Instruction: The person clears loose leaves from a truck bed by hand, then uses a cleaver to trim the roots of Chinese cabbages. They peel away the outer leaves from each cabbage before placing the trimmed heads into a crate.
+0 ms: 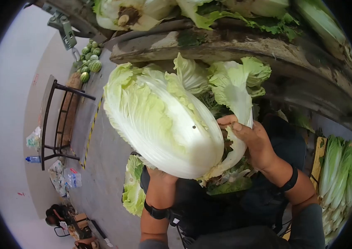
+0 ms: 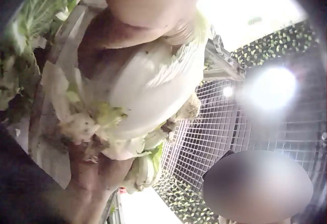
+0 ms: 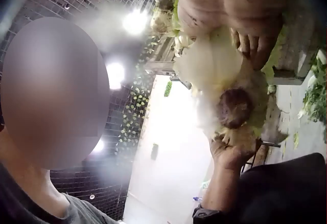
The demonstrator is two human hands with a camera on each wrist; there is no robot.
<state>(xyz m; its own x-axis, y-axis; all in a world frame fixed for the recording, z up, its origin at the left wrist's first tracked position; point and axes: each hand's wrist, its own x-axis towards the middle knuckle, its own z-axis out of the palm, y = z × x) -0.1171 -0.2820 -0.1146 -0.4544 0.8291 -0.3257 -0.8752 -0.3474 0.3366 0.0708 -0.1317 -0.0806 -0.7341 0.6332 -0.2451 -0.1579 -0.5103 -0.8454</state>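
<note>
A large napa cabbage (image 1: 159, 120) lies tilted across the middle of the head view, its pale leaves tightly packed, with a small dark spot on one white rib. My left hand (image 1: 162, 177) holds it from underneath; most of those fingers are hidden behind the head. On the other side, my right hand (image 1: 257, 143) pinches a loose outer leaf (image 1: 231, 85) that stands away from the cabbage but meets it near the base. The brown cut base (image 3: 235, 107) shows in the right wrist view, between the two hands.
Above, more napa cabbages (image 1: 132, 14) sit behind a worn wooden ledge (image 1: 209, 43). Loose leaf trimmings (image 1: 234, 182) lie below the hands. Another cabbage (image 1: 133, 186) is at lower left, long leafy greens (image 1: 338, 174) at right. Watermelons (image 1: 95, 65) and an overturned-looking metal frame (image 1: 62, 124) stand farther off.
</note>
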